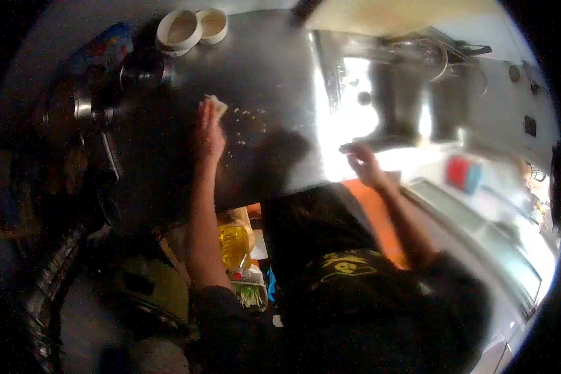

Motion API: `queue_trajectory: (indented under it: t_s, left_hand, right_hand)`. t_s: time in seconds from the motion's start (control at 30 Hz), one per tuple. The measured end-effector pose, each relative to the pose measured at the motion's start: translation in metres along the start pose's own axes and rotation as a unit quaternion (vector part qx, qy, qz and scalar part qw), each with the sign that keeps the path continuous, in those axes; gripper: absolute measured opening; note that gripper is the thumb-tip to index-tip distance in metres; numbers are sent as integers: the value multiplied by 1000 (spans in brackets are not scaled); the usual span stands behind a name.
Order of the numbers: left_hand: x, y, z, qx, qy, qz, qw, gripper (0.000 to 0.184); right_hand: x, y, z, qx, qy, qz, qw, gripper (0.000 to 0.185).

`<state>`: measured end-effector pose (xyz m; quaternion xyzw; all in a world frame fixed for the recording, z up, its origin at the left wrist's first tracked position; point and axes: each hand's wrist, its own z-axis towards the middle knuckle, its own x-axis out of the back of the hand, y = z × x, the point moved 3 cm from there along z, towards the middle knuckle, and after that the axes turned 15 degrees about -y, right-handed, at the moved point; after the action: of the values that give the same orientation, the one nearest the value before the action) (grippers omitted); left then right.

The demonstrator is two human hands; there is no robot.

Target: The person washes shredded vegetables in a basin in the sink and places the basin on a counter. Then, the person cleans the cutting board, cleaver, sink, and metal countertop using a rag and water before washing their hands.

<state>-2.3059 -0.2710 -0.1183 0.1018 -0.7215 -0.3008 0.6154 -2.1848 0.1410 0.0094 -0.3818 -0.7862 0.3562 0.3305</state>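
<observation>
While the left hand [209,138] reaches forward over the dark metal table [262,62], its fingers grasp a small pale wad [217,106] at their tips. The wad lies on the table's surface, left of the sink [411,100] and on the near side of two round white bowls [179,30] [212,26]. Its longer axis appears to run aslant, one end pointing forward and slightly left, the other back toward the person and to the right, so that it crosses the line of the outstretched fingers. Blur makes the exact direction uncertain.

The wad is off-white, with a faintly yellowish side and an uneven, ragged-looking outline at its far end. It seems soft, like a folded cloth or sponge, but which of these cannot be told. Light crumbs [240,128] are scattered on the table just to its right and nearer the person.

The right hand [364,163] hovers near the sink's front edge, fingers partly bent; whether it holds anything cannot be told.
</observation>
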Motion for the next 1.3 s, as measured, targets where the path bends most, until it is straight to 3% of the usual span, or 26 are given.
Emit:
queue_trajectory:
  t_s: [0.03,0.07,0.1,0.13,0.17,0.23,0.3,0.37,0.4,0.57,0.63,0.67,0.73,0.83,0.93,0.97,1.0,1.07,1.1,1.17,1.23,1.3]
  left_hand:
    - [-4,21,9,-19,-32,17,999,45]
    - [1,55,14,-28,-22,-69,997,42]
    - [-46,50,12,-55,-32,-44,997,39]
    - [-22,93,11,26,-78,-219,972,39]
    - [-74,82,4,-46,-76,-64,994,43]
    - [-68,117,2,-86,-74,-31,993,44]
    - [-66,114,-4,-62,-21,-90,994,49]
    - [-55,97,-19,-36,75,-181,980,53]
    - [-33,92,-31,25,104,-204,973,54]
    - [37,-17,-132,107,175,-179,962,51]
    - [37,-77,-194,199,177,-252,931,49]
    - [35,-100,-218,207,171,-249,931,48]
    - [4,-146,-253,91,219,-263,935,45]
    - [-18,-66,-201,163,242,-229,929,46]
    - [-47,47,-132,198,210,-209,934,47]
    - [-59,82,-112,129,182,-35,974,49]
    - [-69,114,-93,184,182,-238,936,52]
    - [-101,155,-71,191,134,-291,928,59]
    - [-118,164,-62,146,95,-143,974,63]
    - [-102,203,-52,116,84,-120,982,62]
    - [-109,200,-52,156,141,-393,895,54]
    - [-111,168,-73,143,255,-389,874,50]
  right_hand:
    - [6,4,-3,-8,4,8,1000,29]
    - [11,10,-7,-18,6,19,1000,29]
    - [16,15,-13,-30,6,32,999,29]
    - [20,18,-17,-48,7,45,998,29]
    - [24,23,-19,-41,11,36,998,29]
    - [32,29,-24,-28,19,17,999,29]
    - [43,30,-27,-38,5,-7,999,30]
    - [53,31,-30,-15,10,12,1000,31]
    - [58,31,-30,3,10,16,1000,30]
    - [78,75,-30,3,-2,-2,1000,26]
    - [78,85,-27,9,-14,9,1000,26]
    - [81,81,-29,10,-17,9,1000,26]
    - [80,83,-26,15,-24,14,1000,26]
    - [81,97,-26,42,-34,28,998,27]
    - [82,104,-23,1,-66,32,997,28]
    - [81,103,-22,2,-72,41,997,29]
    - [81,102,-20,4,-78,49,996,29]
    - [79,100,-21,-3,-80,75,994,29]
    - [79,100,-22,-11,-77,92,993,28]
    - [78,97,-25,17,-75,65,995,28]
    - [83,87,-31,-2,-70,15,997,28]
    - [94,87,-33,-13,-60,11,998,27]
